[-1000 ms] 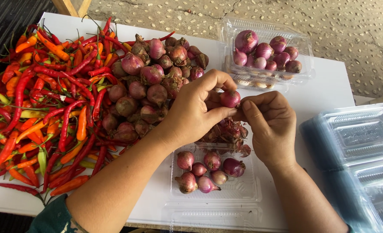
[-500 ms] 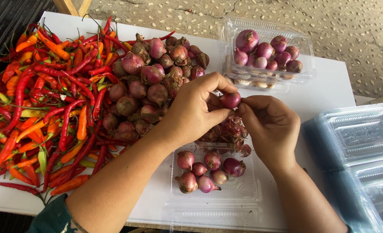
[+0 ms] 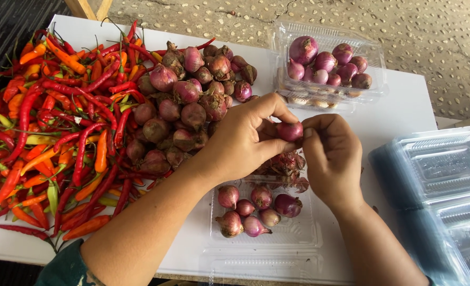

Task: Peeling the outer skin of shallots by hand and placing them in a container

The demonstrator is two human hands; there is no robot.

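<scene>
Chillies (image 3: 49, 116) lie heaped at my far left, touching the shallot pile (image 3: 187, 106). My left hand (image 3: 245, 140) pinches one shallot (image 3: 289, 131) between thumb and fingers above the open tray (image 3: 298, 233), which holds six more. My right hand (image 3: 333, 156) closes its fingertips on that shallot's other side. Behind sits a filled tray (image 3: 327, 69); empty trays (image 3: 436, 185) are stacked at my right.

I work at a flat white counter (image 3: 404, 114) under even daylight with soft shadows. Beyond its far edge lies a grey concrete floor studded with pale pebbles (image 3: 235, 13). A light wooden frame leg (image 3: 89, 8) stands at the far left corner, beside a dark ribbed mat (image 3: 12, 21).
</scene>
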